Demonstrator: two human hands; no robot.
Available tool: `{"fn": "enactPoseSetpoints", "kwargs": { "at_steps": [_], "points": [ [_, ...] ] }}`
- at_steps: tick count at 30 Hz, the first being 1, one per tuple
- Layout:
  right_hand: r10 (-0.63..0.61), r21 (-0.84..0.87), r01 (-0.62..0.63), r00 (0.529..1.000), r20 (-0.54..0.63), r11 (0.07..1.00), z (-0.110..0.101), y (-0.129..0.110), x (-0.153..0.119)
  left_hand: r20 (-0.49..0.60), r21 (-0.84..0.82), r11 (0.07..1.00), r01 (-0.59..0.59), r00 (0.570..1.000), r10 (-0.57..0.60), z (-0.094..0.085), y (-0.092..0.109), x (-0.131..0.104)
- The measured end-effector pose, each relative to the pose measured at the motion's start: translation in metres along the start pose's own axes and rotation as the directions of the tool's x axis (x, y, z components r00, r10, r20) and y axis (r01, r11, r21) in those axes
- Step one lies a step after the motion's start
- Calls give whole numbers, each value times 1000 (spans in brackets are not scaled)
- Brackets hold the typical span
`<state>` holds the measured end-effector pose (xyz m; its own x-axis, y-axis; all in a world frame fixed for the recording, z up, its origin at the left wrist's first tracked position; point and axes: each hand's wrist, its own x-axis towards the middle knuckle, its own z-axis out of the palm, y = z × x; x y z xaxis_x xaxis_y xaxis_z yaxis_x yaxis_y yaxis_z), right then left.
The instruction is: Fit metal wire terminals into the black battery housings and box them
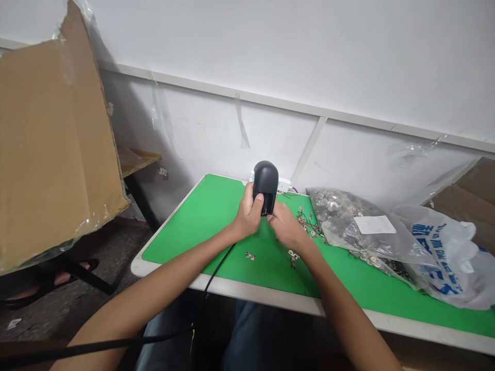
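Observation:
Both hands hold up a black rounded device [266, 176], shaped like a computer mouse, above the green tabletop. Its upper part is a smooth dome; the lower part has a dark recess with something small and metallic inside. My left hand [247, 214] is closed around the left side, thumb lying across the recess. My right hand [285, 222] grips the lower right edge, with its thumb at the bottom end. Its other fingers are mostly hidden behind the device. On the table below lie a small metal piece [250, 255] and a few more metal pieces [293, 255] near my right wrist.
A clear bag of metal parts [340, 211] and a white plastic bag with blue print [444, 257] lie on the green table [185, 226] at right. Loose small parts [307, 224] and a white power strip [284, 184] sit behind my hands. A large cardboard sheet [58, 144] stands at left.

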<state>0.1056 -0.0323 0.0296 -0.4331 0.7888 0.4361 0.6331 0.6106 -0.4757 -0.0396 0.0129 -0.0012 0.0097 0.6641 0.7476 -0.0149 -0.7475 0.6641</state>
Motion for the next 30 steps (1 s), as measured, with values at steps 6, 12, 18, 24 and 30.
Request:
{"fn": "enactPoseSetpoints", "kwargs": {
  "at_steps": [6,12,18,24,30],
  "points": [
    [17,-66,-16,1000,11,998,0,1,1,72,67,994,-87,994,82,-7,0,5],
    [9,-66,-12,999,-42,998,3,0,0,125,101,986,-134,985,121,-12,-2,4],
    [42,-67,-43,999,-25,997,3,0,0,164,155,962,-225,966,200,-15,-2,5],
    [48,-53,-50,998,-35,997,4,0,0,152,157,943,-294,950,271,-14,-1,6],
    [67,39,-66,997,-28,997,5,0,0,164,155,955,-252,960,227,-15,-2,6]
  ]
}}
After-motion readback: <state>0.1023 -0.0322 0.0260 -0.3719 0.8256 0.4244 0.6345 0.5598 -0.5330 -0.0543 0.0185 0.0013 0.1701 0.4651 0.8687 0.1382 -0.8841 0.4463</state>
